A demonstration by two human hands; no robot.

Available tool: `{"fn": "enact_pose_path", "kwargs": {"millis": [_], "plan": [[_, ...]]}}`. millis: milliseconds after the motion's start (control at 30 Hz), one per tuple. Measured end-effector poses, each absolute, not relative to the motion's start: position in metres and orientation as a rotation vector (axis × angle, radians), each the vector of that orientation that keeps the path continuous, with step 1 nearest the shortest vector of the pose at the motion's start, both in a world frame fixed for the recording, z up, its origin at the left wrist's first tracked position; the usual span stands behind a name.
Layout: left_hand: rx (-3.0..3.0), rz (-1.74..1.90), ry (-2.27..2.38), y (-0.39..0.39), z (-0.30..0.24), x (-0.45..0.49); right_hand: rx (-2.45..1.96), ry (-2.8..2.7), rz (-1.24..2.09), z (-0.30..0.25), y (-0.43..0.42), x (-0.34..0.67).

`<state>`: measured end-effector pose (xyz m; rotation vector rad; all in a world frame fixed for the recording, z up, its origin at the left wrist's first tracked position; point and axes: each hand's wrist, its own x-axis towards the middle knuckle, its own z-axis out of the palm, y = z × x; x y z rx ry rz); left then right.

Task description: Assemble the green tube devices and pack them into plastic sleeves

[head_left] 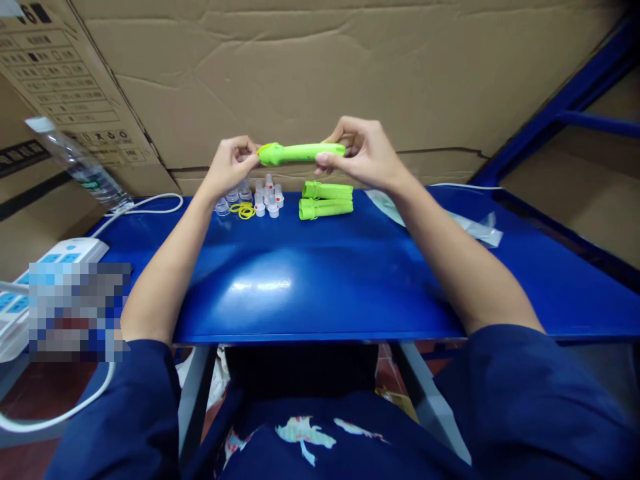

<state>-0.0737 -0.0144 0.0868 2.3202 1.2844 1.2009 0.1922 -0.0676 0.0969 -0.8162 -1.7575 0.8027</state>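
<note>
A lime-green tapered plastic tube [295, 153] is held level above the far part of the table, between both hands. At its wider left end, my left hand [233, 163] pinches the rim, where a yellow rubber ring [265, 148] shows. My right hand [364, 152] wraps its fingers round the narrower right end. Below lie two similar lime-green tubes [327, 208], side by side. Left of them stand several clear plastic caps with white bases [273, 210], loose yellow rings [245, 211] and several clear round cups [223, 207], partly hidden by my left hand.
The blue table [310, 287] backs onto a large cardboard sheet [300, 73]. A clear water bottle [85, 167] leans at the left, near a white power strip [75, 252] with cables. Clear plastic bags [483, 230] lie behind my right forearm. A blue metal frame [550, 113] borders the right side.
</note>
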Motion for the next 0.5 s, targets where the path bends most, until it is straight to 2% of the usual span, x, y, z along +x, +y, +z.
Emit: {"fn": "enact_pose_path", "kwargs": {"millis": [233, 500], "plan": [[2.179, 1.267, 1.197, -0.019, 0.099, -0.090, -0.857, -1.573, 0.823, 0.109, -0.049, 0.258], [2.242, 0.919, 1.184, -0.020, 0.085, -0.103, -1.311, -1.650, 0.665, 0.076, -0.082, 0.291]]}}
